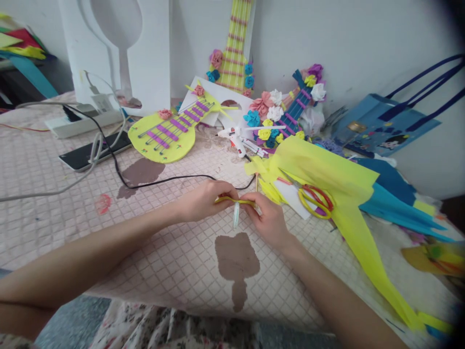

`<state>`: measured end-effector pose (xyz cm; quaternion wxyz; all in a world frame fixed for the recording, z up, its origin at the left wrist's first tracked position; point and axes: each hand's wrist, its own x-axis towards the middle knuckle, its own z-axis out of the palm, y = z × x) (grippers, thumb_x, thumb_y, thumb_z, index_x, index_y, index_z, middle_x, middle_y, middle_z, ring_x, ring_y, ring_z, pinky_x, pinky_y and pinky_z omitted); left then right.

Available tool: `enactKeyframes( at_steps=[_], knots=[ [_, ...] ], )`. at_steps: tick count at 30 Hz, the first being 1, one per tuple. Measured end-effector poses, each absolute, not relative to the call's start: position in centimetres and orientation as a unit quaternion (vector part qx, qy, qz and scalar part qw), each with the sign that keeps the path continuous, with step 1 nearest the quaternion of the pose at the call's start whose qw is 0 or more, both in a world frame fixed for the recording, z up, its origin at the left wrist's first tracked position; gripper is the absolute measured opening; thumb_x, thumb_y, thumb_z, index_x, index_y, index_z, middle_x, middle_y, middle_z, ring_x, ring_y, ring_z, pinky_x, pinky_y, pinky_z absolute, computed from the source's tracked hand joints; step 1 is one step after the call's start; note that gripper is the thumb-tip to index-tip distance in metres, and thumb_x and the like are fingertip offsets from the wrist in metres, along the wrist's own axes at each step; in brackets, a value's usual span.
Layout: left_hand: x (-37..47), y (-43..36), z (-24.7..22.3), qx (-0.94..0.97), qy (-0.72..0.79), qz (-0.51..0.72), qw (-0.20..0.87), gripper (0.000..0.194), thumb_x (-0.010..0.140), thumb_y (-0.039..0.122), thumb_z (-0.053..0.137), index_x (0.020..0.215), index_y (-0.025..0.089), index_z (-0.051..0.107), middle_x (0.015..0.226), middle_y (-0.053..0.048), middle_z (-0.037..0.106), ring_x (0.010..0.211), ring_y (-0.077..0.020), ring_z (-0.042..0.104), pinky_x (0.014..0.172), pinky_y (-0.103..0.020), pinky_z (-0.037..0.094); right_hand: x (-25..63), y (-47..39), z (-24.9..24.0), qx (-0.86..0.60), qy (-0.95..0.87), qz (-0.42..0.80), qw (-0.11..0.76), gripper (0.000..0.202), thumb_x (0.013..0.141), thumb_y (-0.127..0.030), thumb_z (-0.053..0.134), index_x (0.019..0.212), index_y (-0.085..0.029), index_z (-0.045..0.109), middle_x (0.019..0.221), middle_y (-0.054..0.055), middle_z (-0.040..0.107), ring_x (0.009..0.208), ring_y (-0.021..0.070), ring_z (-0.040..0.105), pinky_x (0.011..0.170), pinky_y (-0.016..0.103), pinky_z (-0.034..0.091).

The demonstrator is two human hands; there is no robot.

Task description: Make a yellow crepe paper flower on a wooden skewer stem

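Observation:
Between my hands, a narrow yellow paper strip (238, 200) is stretched level above the table. My left hand (205, 199) pinches its left end, fingers closed. The strip's right end is pinched in my right hand (268, 218). Under its middle hangs a small pale white-green band (236, 215); how it is attached I cannot tell. Just right of my right hand lie scissors (315, 201) with yellow and red handles, partly on yellow crepe paper (327, 169). Beyond my hands, a white glue gun (236, 140) rests on the table.
A yellow paper guitar (169, 140) lies at the back left, near a phone (90, 154) and a white power strip (85, 121). A black cord (174, 179) crosses the quilted tablecloth (174, 271). Paper flowers (267, 109) and a blue gift bag (378, 121) stand at the back right.

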<state>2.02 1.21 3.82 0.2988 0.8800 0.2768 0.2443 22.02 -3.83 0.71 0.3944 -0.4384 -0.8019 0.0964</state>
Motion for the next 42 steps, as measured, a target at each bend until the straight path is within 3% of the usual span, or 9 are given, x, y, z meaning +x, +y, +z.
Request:
enactKeyframes(
  at_steps=[7,11,14,18,23,28,35,42],
  knots=[
    [2.5,1.0,3.3,0.823,0.365,0.256,0.351,0.016,0.078,0.013,0.053,0.085,0.016,0.067,0.077,-0.001,0.068,0.066,-0.0104,0.06,0.063,-0.02,0.044,21.6,-4.5,2.3,-0.447,-0.773,0.024,0.45,0.013,0.084,-0.019,0.054,0.097,-0.022,0.056,0.099,0.008,0.056,0.096,0.0213,0.055,0.083,0.039,0.048],
    [2.7,1.0,2.6,0.782,0.412,0.282,0.374,0.017,0.077,0.015,0.054,0.086,0.016,0.068,0.078,-0.002,0.07,0.067,-0.0116,0.062,0.063,-0.021,0.046,20.9,-5.5,2.6,-0.468,-0.768,0.108,0.425,0.011,0.084,-0.027,0.056,0.093,-0.021,0.055,0.071,-0.001,0.051,0.062,0.0128,0.049,0.058,0.028,0.045],
    [2.8,1.1,2.4,0.772,0.42,0.299,0.372,0.018,0.075,0.012,0.054,0.085,0.016,0.068,0.078,-0.001,0.07,0.067,-0.0113,0.063,0.063,-0.02,0.047,20.3,-5.8,2.2,-0.486,-0.768,0.164,0.385,0.016,0.083,-0.032,0.059,0.092,-0.02,0.055,0.065,-0.004,0.047,0.054,0.0099,0.043,0.052,0.025,0.04],
    [2.7,1.3,2.4,0.754,0.413,0.298,0.415,0.015,0.075,0.014,0.057,0.085,0.014,0.068,0.079,-0.003,0.071,0.069,-0.0115,0.064,0.063,-0.02,0.048,20.0,-5.6,1.9,-0.458,-0.784,0.188,0.373,0.007,0.086,-0.027,0.054,0.084,-0.02,0.053,0.071,-0.002,0.047,0.06,0.0107,0.044,0.055,0.025,0.039],
    [2.3,1.7,2.3,0.743,0.382,0.293,0.464,0.015,0.077,0.022,0.06,0.085,0.013,0.069,0.079,-0.004,0.071,0.068,-0.0115,0.063,0.063,-0.02,0.049,20.4,-5.1,1.8,-0.404,-0.8,0.22,0.385,0.009,0.085,-0.026,0.052,0.079,-0.021,0.047,0.078,0.001,0.046,0.073,0.0147,0.049,0.066,0.029,0.044],
    [2.2,1.7,2.8,0.733,0.405,0.301,0.457,0.016,0.076,0.024,0.062,0.083,0.013,0.069,0.078,-0.005,0.07,0.065,-0.0114,0.061,0.059,-0.02,0.049,20.7,-4.9,1.3,-0.401,-0.802,0.225,0.381,0.007,0.086,-0.028,0.053,0.085,-0.022,0.049,0.09,0.004,0.048,0.088,0.0191,0.051,0.079,0.035,0.044],
    [2.4,1.4,2.8,0.734,0.418,0.318,0.43,0.015,0.077,0.023,0.059,0.083,0.013,0.069,0.08,-0.005,0.07,0.068,-0.0123,0.062,0.061,-0.021,0.049,20.5,-5.0,1.4,-0.414,-0.792,0.23,0.385,0.005,0.086,-0.024,0.052,0.084,-0.021,0.048,0.095,0.006,0.045,0.095,0.0192,0.049,0.084,0.035,0.042],
    [2.3,1.7,2.9,0.714,0.408,0.308,0.478,0.015,0.075,0.022,0.062,0.082,0.011,0.069,0.074,-0.005,0.069,0.061,-0.0092,0.058,0.055,-0.018,0.045,20.5,-5.1,1.7,-0.418,-0.783,0.241,0.392,0.003,0.088,-0.024,0.049,0.087,-0.021,0.05,0.099,0.007,0.047,0.1,0.0197,0.049,0.088,0.037,0.041]
  ],
)
